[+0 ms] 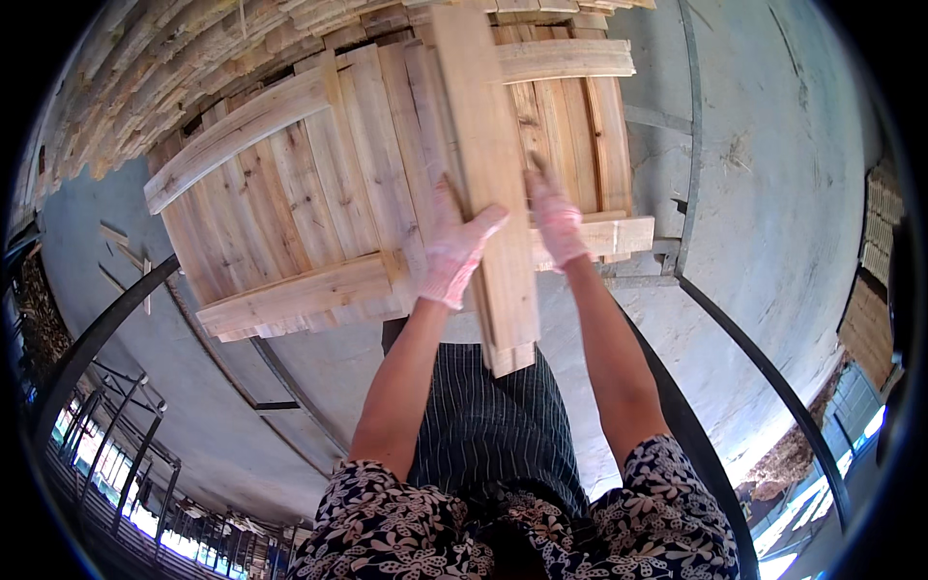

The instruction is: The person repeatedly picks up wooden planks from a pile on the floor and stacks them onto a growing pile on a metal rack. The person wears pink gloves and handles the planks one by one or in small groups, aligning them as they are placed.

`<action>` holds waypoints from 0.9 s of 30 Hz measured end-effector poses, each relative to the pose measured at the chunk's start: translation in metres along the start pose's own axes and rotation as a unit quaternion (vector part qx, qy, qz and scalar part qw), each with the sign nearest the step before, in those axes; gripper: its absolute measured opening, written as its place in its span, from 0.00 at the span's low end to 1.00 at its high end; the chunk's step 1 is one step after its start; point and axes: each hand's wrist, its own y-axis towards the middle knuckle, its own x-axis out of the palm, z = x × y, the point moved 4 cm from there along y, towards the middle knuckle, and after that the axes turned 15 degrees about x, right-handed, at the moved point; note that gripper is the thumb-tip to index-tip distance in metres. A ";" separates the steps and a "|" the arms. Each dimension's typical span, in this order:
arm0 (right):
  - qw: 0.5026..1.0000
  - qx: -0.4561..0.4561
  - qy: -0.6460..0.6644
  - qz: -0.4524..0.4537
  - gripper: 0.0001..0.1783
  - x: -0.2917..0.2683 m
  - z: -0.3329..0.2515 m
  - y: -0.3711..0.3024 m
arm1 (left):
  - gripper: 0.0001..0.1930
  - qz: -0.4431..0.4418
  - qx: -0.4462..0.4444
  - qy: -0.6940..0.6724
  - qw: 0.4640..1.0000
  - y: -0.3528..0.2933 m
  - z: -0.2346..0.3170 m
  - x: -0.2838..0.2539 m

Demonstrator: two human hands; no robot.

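Observation:
Long pale wooden boards, at least two lying together, run from the far side toward my body. My left hand, in a white and pink work glove, grips their left edge with the thumb across the top. Along the right edge is my right hand, gloved alike, its fingers stretched forward and slightly blurred; its thumb is hidden. Beneath the boards lies a wide layer of planks set side by side, with crosswise slats on top near its front edge.
Rough stacked lumber fills the far left. Dark metal bars curve along both sides of me. Wood scraps lie on the grey floor at left. Metal racks stand at the lower left.

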 end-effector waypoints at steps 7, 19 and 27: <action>0.862 -0.003 -0.442 0.248 0.56 0.005 -0.041 -0.009 | 0.40 0.086 0.035 -0.061 0.994 0.037 -0.056 0.038; 0.833 -0.118 -0.437 0.318 0.51 -0.043 -0.025 -0.016 | 0.28 0.072 0.080 0.145 0.984 -0.025 -0.029 -0.068; 0.837 -0.164 -0.420 0.310 0.36 -0.109 -0.013 0.025 | 0.33 0.026 0.070 0.329 0.941 -0.058 -0.070 -0.028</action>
